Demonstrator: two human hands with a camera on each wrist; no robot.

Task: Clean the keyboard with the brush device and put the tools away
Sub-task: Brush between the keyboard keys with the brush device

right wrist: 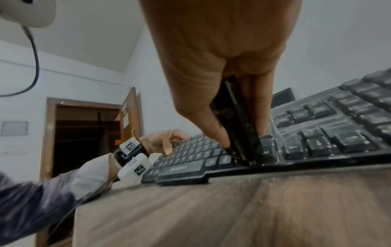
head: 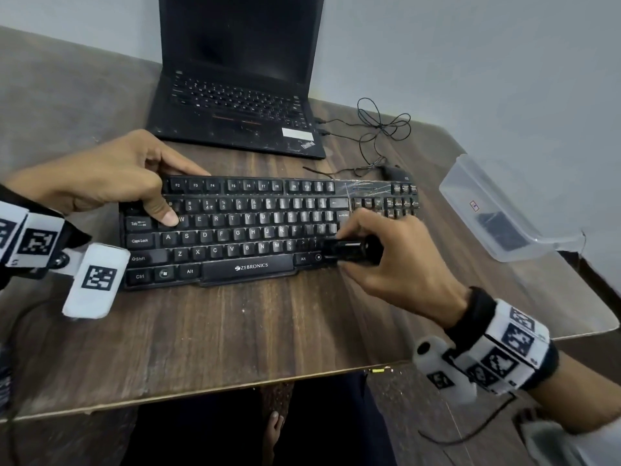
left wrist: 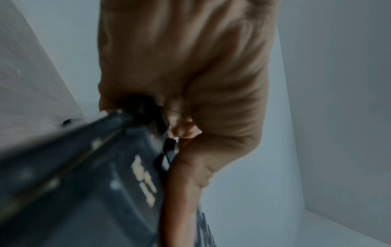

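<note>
A black keyboard (head: 255,227) lies on the wooden table (head: 235,331). My left hand (head: 158,196) grips its top left corner, thumb on the keys by Tab and fingers curled over the back edge. The blurred left wrist view shows that hand (left wrist: 186,83) wrapped round the keyboard (left wrist: 84,175) edge. My right hand (head: 347,247) holds a black cylindrical brush device (head: 361,252), whose end is down on the keys beside the right Alt. In the right wrist view the brush device (right wrist: 241,127) is pinched between thumb and fingers, its tip against the bottom key row of the keyboard (right wrist: 338,120).
An open black laptop (head: 242,95) stands behind the keyboard. A mouse (head: 391,171) and its tangled cable (head: 383,126) lie at the back right. A clear plastic container (head: 497,210) with a dark item inside sits at the table's right edge.
</note>
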